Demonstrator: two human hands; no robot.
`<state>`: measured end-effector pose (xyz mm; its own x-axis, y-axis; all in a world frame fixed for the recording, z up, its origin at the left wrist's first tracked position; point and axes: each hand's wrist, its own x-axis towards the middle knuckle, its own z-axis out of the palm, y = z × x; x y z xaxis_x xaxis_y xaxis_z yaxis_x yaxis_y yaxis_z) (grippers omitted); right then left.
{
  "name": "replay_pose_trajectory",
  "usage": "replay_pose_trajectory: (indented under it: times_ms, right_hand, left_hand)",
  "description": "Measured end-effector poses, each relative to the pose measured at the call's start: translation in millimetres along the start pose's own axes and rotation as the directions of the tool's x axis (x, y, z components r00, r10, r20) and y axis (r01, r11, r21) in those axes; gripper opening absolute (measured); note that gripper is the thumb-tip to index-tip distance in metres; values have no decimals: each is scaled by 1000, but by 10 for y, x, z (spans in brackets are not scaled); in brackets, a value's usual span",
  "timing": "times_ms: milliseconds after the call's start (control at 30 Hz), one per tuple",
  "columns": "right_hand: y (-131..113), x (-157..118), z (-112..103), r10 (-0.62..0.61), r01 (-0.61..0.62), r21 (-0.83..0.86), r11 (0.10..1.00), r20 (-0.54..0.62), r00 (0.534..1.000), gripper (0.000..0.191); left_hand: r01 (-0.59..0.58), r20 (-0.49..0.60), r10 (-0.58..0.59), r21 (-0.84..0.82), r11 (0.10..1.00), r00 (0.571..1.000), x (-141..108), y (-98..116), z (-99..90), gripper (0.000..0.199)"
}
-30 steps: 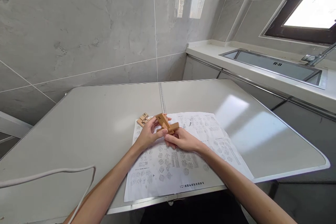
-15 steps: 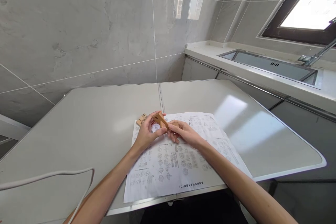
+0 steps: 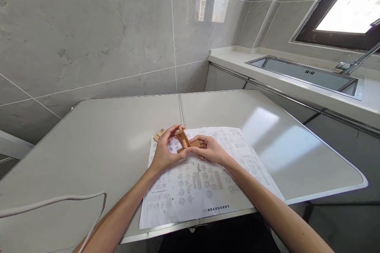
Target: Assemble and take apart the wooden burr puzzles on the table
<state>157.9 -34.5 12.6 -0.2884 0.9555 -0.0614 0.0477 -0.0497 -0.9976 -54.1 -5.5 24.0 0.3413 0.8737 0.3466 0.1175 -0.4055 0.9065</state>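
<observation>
1. Grey tiled walls (image 3: 89, 39) rise behind a pale desk (image 3: 89, 142), with a sink (image 3: 305, 73) set into the counter (image 3: 228, 53) beyond its right edge.
2. A creased printed sheet (image 3: 225, 195) lies at the middle of the desk's near edge.
3. Above the sheet, the person holds a wooden assembly (image 3: 180, 137), a board marked "2" with a round peg showing, tilted between both hands.
4. The left hand's (image 3: 166, 152) fingers are curled around the assembly, gripping its upper and lower ends; the right hand's (image 3: 212, 151) are closed on its right part. How firmly they press cannot be told.
5. More wooden pieces (image 3: 159, 133) lie just behind the left hand, by the sheet's far-left corner.
6. If either grip loosened, the tilted peg might slide out and roll towards the near edge.
7. A leftward swing could knock the loose pieces; the white cable (image 3: 59, 198) across the left forearm (image 3: 130, 201) might snag.
</observation>
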Motion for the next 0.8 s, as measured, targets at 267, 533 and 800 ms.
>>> replay_pose_trajectory:
  times_ms: [267,533,800]
  right_hand:
    - [93,32,33,-93,78,-202,976,-67,993,35]
    - [240,72,21,-284,181,-616,766,-72,956,21]
    - [314,79,10,-375,232,-707,668,-51,926,15]
  left_hand:
    - [30,26,-27,-88,996,999,10,-55,-4,71]
    - [222,126,-185,-422,879,975,34,-156,-43,81]
    - [281,182,-215,-565,776,959,43,-109,-30,69]
